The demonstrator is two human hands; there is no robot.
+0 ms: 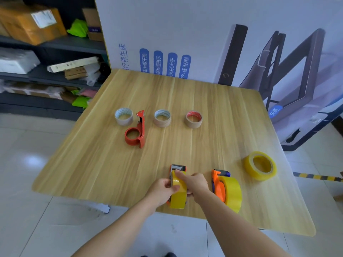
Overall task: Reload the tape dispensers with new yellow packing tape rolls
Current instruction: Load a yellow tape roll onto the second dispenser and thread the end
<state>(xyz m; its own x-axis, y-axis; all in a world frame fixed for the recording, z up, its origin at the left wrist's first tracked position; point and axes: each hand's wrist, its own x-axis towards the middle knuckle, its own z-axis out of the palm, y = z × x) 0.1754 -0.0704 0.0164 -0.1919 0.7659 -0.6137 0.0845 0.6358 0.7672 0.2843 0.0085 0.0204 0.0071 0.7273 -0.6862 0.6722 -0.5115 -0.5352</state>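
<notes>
An orange dispenser [177,168] stands near the table's front edge with a yellow tape roll [179,196] on it. My left hand [163,190] grips the roll's left side. My right hand [194,184] holds its right side, with the forefinger stretched over the top of the roll toward the cutter. Just to the right stands a second orange dispenser [218,184] loaded with a yellow roll [233,193]. A loose yellow roll [260,165] lies flat at the right. A red dispenser [135,132] with no roll lies further back on the left.
Three cardboard cores [124,116] [162,118] [194,119] stand in a row across the middle of the wooden table [92,164]. A large printed carton [204,38] rises behind the table. Shelves with parcels [46,52] fill the left.
</notes>
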